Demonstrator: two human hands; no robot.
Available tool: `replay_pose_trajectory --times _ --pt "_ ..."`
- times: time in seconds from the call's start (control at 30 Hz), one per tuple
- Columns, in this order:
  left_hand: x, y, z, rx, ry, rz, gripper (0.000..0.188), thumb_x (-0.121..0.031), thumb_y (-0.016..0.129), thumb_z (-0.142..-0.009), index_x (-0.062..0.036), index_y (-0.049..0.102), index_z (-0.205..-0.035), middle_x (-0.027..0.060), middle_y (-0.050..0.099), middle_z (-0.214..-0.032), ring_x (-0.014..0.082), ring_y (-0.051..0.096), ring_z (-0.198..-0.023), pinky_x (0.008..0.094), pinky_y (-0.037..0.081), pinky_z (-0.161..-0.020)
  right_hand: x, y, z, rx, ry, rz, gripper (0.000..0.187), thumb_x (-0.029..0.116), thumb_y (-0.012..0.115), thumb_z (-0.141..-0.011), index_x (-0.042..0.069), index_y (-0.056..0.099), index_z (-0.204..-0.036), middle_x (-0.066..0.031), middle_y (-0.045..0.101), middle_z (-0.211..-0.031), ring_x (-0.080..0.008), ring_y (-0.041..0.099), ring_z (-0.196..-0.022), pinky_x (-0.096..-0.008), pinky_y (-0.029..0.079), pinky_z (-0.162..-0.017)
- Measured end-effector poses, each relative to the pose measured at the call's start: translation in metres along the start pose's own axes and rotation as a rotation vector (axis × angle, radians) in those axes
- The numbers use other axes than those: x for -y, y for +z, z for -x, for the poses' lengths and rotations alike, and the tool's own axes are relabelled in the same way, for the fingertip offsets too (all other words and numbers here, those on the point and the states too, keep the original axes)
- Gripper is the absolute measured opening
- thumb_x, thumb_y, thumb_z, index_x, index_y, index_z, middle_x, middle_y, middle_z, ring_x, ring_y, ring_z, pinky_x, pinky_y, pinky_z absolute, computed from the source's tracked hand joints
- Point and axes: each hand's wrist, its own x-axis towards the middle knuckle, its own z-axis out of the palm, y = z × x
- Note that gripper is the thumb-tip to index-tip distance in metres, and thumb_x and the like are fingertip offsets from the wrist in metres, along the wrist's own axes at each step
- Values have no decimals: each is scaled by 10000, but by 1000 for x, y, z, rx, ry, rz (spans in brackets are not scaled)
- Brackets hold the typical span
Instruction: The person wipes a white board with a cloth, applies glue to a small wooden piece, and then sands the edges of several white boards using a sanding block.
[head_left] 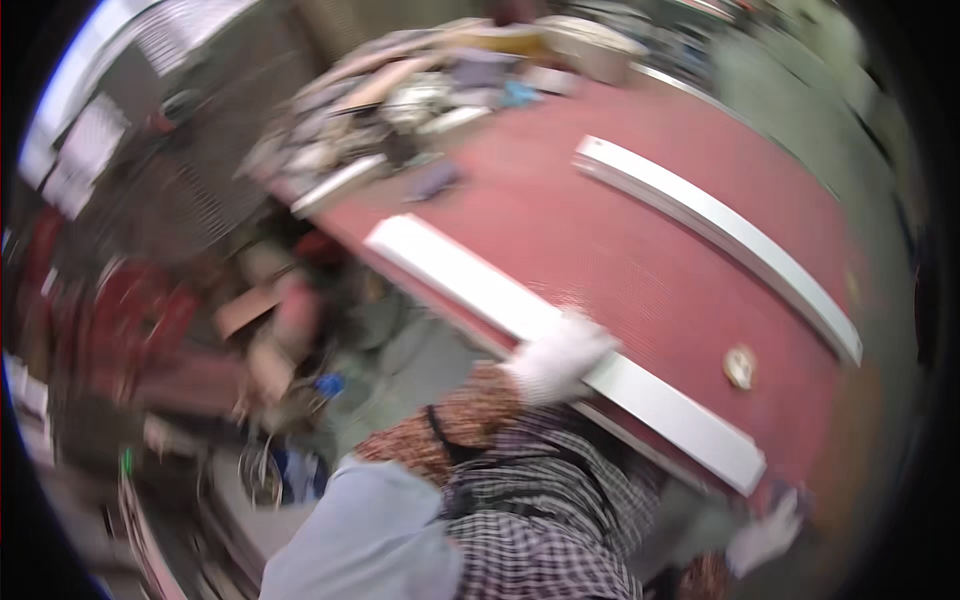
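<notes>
A long white bar (pixel 460 285) lies along the near edge of a red-topped table. My left hand (pixel 562 358), in a white glove, is closed over the middle of this bar, its fingertips hidden. Off the bar's right end, by the table corner, is my right hand (pixel 765 535), also in a white glove. Its fingers are bent around a blurred, dark greyish thing that I cannot make out. A second white bar (pixel 720 225) lies on the far side of the table, apart from the first.
On the red table (pixel 520 220) sits a small roundish cream-coloured thing (pixel 740 367). A grey-purple block (pixel 433 180) lies near a cluttered heap of pieces (pixel 400 105) at the far left. A pale round container (pixel 590 48) stands at the back. Blurred clutter fills the floor leftward.
</notes>
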Motion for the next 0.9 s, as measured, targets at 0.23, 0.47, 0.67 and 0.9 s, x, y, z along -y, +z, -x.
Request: replay_pose_trajectory --times 0.23,0.47,0.67,0.9 --pt "15 -19 -4 191 34 -43 734 -240 953 -679 -43 618 -1302 163 682 -1227 387 611 -1209 509 467 -1085 32 30 26 -86 -23 -259 319 81 707 -1022 -69 636 -1294 -117 679 -1157 -193 696 -1010 -354 647 -834" --pt "9 -15 -9 280 14 -64 754 -243 961 -661 -32 619 -1299 171 670 -1240 390 595 -1210 503 462 -1091 6 -9 35 -184 -19 -344 296 93 719 -1026 -56 639 -1268 -98 681 -1110 -182 703 -923 -323 620 -776" --pt "7 -24 -15 325 56 -99 769 -285 965 -655 -24 622 -1292 166 663 -1218 380 596 -1180 502 473 -1082 3 -9 37 -169 19 -359 310 90 714 -1028 -63 633 -1285 -103 687 -1102 -177 703 -903 -318 604 -778" --pt "-18 -35 -48 638 104 1 686 -429 918 -739 -2 676 -1219 184 705 -1070 362 676 -1048 480 545 -975 8 -10 34 -174 53 -402 339 109 717 -1032 -72 624 -1303 -109 691 -1108 -176 709 -900 -310 594 -801"
